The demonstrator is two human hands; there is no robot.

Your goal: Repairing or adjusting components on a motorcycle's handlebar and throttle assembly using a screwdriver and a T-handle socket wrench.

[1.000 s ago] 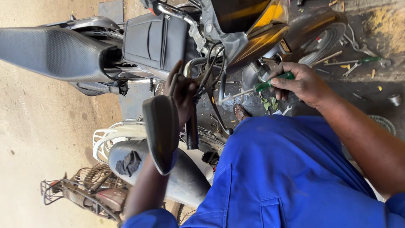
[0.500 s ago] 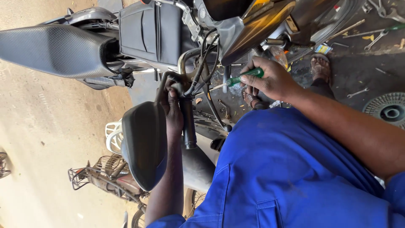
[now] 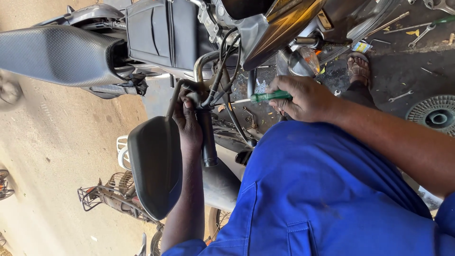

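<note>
Sandy workshop ground behind; I note the left hand [image 3: 189, 124] clenched on the handlebar grip [image 3: 207, 140], apparently steadying it, right hand [image 3: 303, 98] grasping a green-handled screwdriver [image 3: 265, 97] aimed leftward.

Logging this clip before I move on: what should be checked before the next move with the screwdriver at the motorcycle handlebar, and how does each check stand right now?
1. Right hand grips the green-handled screwdriver: ok.
2. Left hand steadies the handlebar grip: ok.
3. Screwdriver tip seated on a fastener: cannot tell, cables hide it.
4. Mirror clear of the tool's path: ok.
5. Wrench on the ground lies apart from the hands: ok.
</note>
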